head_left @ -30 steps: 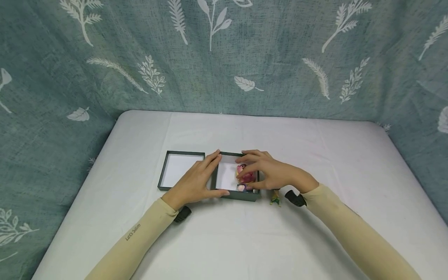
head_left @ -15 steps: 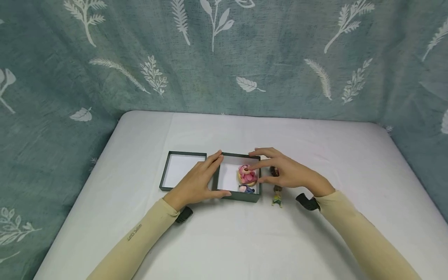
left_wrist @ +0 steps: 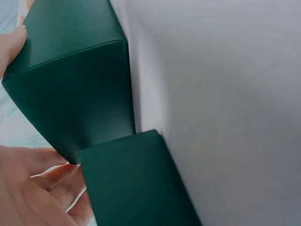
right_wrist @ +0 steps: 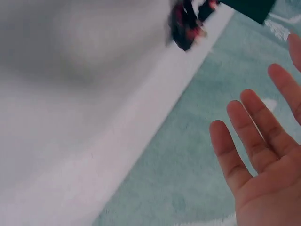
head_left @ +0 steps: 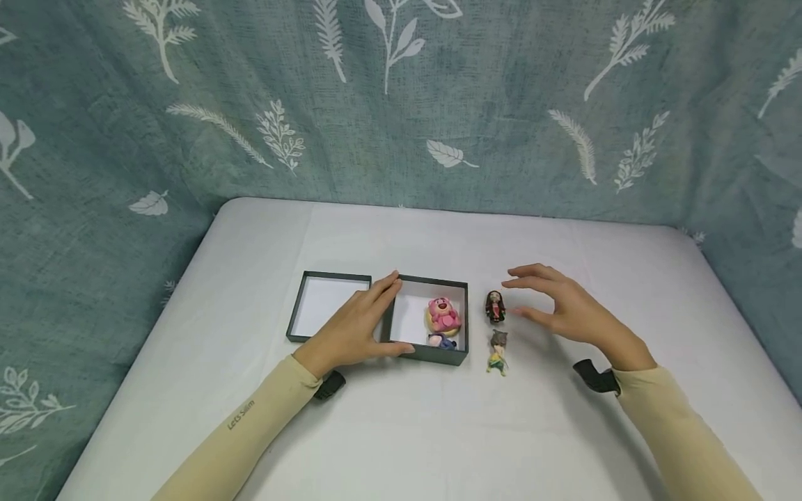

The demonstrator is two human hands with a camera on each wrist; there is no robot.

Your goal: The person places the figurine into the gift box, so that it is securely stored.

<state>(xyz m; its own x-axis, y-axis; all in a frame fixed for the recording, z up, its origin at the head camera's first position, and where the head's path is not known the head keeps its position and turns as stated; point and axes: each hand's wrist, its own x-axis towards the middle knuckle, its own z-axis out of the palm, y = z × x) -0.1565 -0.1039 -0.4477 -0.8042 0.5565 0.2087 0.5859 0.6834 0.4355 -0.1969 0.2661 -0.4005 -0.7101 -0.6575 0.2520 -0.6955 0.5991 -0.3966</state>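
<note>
My left hand (head_left: 354,316) holds the dark green box (head_left: 432,354) by its left side, thumb at the front wall and fingers towards the back corner. In the left wrist view the box (left_wrist: 75,94) sits between thumb and fingers. Inside lie a pink bear figurine (head_left: 444,317) and a small blue-and-pink figurine (head_left: 443,342), both on the right. My right hand (head_left: 573,309) is held above the table with fingers spread, holding nothing. Just left of it are a dark-haired figurine in black and red (head_left: 495,307) and a figurine with a green skirt (head_left: 498,353).
A shallow dark green lid (head_left: 301,306) with a white inside lies left of the box, partly behind my left hand. A white cloth (head_left: 401,431) covers the table. Teal curtains with white leaves (head_left: 501,104) hang behind it.
My right hand has drawn out of the box and moved right, past the two figurines on the table, uncovering them and the bear. My left hand stays on the box.
</note>
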